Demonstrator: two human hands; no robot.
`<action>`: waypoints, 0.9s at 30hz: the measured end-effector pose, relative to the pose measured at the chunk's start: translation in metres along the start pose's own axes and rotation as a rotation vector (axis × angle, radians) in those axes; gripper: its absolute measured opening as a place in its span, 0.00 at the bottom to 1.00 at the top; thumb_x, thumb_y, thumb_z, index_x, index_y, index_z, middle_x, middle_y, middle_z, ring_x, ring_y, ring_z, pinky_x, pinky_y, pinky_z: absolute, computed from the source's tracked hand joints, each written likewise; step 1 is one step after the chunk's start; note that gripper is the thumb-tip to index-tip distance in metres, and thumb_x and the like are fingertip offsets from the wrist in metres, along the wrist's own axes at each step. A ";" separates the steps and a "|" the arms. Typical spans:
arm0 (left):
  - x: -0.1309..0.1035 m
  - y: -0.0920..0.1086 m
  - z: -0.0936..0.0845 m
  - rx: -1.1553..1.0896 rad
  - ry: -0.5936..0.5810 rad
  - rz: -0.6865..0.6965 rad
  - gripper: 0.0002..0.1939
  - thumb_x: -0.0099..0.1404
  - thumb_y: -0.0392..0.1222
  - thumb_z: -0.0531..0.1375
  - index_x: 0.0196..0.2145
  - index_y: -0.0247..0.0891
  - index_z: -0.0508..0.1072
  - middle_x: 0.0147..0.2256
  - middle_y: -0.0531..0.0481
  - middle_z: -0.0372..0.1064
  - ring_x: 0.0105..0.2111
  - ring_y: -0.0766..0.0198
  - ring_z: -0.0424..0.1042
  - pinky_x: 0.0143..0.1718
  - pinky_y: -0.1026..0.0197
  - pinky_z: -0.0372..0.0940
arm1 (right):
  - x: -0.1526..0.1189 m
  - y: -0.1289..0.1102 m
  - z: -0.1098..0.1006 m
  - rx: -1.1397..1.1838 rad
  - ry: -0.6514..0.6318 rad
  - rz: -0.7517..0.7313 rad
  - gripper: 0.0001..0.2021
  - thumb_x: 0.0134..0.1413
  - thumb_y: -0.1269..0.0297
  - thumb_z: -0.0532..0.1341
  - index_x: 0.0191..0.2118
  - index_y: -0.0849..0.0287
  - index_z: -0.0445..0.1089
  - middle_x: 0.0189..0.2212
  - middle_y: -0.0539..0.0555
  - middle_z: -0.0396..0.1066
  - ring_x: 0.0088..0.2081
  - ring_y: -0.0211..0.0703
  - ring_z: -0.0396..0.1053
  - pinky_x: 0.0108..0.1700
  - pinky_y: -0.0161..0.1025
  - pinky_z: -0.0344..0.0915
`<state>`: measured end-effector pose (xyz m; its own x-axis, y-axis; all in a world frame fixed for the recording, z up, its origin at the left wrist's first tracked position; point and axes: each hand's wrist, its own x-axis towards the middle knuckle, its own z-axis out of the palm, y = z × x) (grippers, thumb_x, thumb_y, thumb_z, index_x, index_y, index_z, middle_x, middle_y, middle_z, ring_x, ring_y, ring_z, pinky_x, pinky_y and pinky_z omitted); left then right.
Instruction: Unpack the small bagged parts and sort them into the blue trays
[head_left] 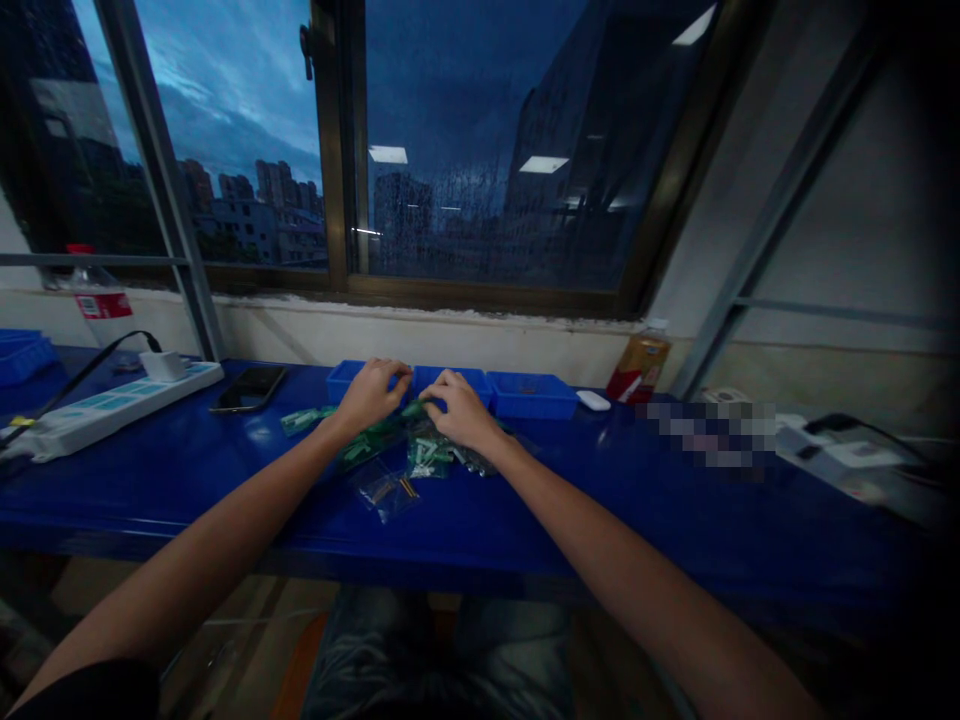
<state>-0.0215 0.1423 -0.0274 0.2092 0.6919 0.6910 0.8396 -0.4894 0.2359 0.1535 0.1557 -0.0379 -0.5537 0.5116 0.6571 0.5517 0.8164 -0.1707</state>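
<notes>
My left hand (375, 390) is closed, thumb and fingertips brought together in front of the left blue bin (341, 378). Close by, my right hand (459, 408) has its thumb and forefinger pinched near the middle blue bin (474, 380). What either pinch holds, if anything, is too small to make out. Beneath the hands lie green circuit boards (367, 445) and a clear bag of pale small parts (429, 455). Nearer me is a small clear zip bag (386, 492) with thin brass-coloured pieces.
A third blue bin (532, 394) stands to the right, beside a white case (593, 400) and a drink bottle (639, 362). On the left are a phone (249, 389), a white power strip (127, 408) and a red-capped bottle (101, 305). The blue table's (300, 550) front edge faces me.
</notes>
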 end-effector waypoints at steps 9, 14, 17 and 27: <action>0.000 0.020 -0.004 -0.913 -0.318 -0.606 0.20 0.57 0.54 0.54 0.38 0.33 0.69 0.33 0.43 0.71 0.28 0.63 0.69 0.28 0.62 0.61 | 0.000 -0.012 -0.019 0.071 0.223 0.060 0.11 0.52 0.71 0.53 0.36 0.58 0.72 0.28 0.53 0.67 0.35 0.41 0.63 0.41 0.37 0.58; 0.002 0.010 -0.003 -0.981 -0.012 -0.511 0.14 0.53 0.41 0.58 0.39 0.38 0.64 0.30 0.51 0.67 0.26 0.68 0.66 0.27 0.64 0.60 | 0.001 -0.015 -0.012 0.134 0.172 0.106 0.12 0.52 0.69 0.52 0.38 0.57 0.71 0.33 0.53 0.69 0.38 0.41 0.64 0.44 0.37 0.58; 0.001 0.007 -0.002 -0.630 0.099 -0.193 0.09 0.55 0.37 0.55 0.37 0.38 0.63 0.32 0.50 0.66 0.31 0.64 0.66 0.31 0.62 0.62 | 0.004 -0.007 -0.008 0.246 0.159 0.331 0.17 0.56 0.59 0.49 0.29 0.59 0.71 0.26 0.53 0.68 0.33 0.41 0.65 0.38 0.37 0.59; -0.008 0.027 0.004 -0.111 -0.079 0.300 0.25 0.54 0.29 0.52 0.50 0.39 0.61 0.44 0.46 0.64 0.45 0.57 0.60 0.47 0.54 0.57 | 0.006 0.013 -0.005 0.443 0.277 0.571 0.15 0.49 0.57 0.51 0.21 0.60 0.64 0.15 0.46 0.59 0.20 0.35 0.58 0.24 0.32 0.52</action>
<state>0.0011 0.1258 -0.0290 0.4804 0.5452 0.6870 0.6760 -0.7292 0.1060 0.1606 0.1675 -0.0325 -0.0497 0.8474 0.5287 0.3711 0.5071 -0.7779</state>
